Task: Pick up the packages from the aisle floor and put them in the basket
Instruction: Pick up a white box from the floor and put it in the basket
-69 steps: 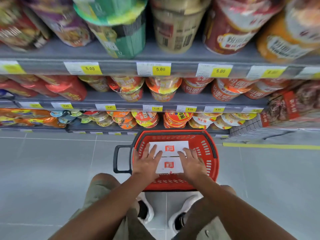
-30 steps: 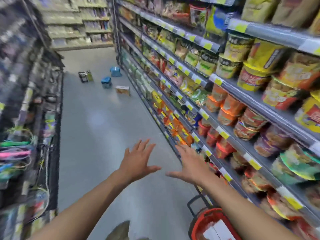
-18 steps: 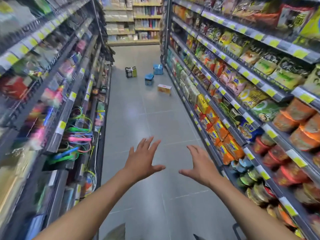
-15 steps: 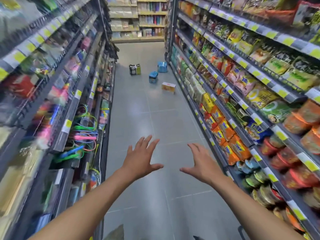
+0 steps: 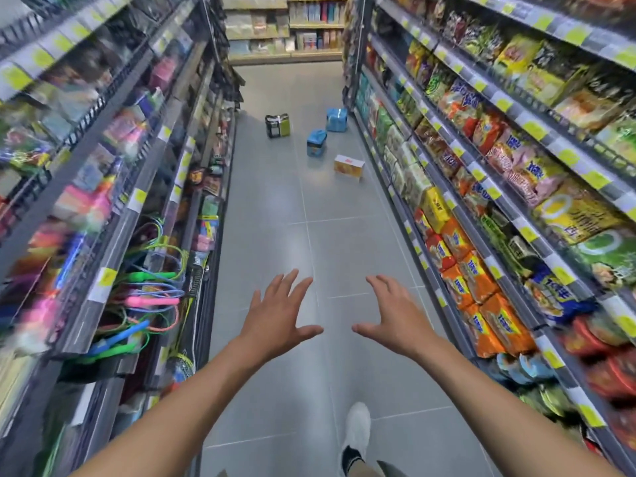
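Several packages lie far down the grey aisle floor: an orange and white box nearest, a small blue package behind it, a larger blue package by the right shelf, and a black and green pack to the left. My left hand and my right hand are stretched out in front of me at mid height, fingers spread, both holding nothing. They are well short of the packages. The basket is out of view.
Tall shelves line both sides: hanging skipping ropes and small goods on the left, noodle packs and cups on the right. A cross shelf closes the far end. My white shoe steps on the floor tiles below.
My hands left the white boxes in the red basket and lifted, open. My view turned from the basket to along the aisle, and the basket dropped out of sight. A foot has stepped forward.
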Available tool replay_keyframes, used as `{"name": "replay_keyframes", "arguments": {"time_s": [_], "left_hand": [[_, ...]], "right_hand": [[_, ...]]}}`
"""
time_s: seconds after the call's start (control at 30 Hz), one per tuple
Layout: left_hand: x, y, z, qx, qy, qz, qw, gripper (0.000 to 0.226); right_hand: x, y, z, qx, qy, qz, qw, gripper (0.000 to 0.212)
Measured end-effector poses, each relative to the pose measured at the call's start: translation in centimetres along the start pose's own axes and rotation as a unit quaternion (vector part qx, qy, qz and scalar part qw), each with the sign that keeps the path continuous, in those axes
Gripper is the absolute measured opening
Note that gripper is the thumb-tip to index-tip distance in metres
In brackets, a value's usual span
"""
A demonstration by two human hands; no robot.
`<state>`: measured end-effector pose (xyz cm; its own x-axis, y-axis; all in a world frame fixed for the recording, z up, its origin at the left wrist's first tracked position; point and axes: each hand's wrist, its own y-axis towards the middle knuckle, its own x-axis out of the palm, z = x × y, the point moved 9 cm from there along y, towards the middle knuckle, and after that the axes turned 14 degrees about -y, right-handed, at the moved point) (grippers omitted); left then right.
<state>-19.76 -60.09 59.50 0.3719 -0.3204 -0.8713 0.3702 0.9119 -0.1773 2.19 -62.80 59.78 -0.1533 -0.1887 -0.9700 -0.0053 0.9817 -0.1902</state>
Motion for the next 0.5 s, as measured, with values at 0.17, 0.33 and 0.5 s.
{"name": "replay_keyframes", "arguments": {"time_s": [0.17,0.33,0.5], "left_hand": [[-1.2,6.2,-0.4,-0.036,-0.016,0.002,0.999,0.096],[-3.1,12.1,-1.2,-0.071,-0.027,0.037,0.996,0.096],[-4.1,17.6,-2.3,-0.087,-0.046,0.050,0.994,0.093]], "right_hand": [[-1.7,6.9,2.5,-0.018,-0.006,-0.016,1.000,0.103],[-3.7,14.4,4.2,-0.052,-0.017,-0.026,0.998,0.105],[-4.7,20.7,4.3,-0.078,-0.020,-0.029,0.996,0.110]]}}
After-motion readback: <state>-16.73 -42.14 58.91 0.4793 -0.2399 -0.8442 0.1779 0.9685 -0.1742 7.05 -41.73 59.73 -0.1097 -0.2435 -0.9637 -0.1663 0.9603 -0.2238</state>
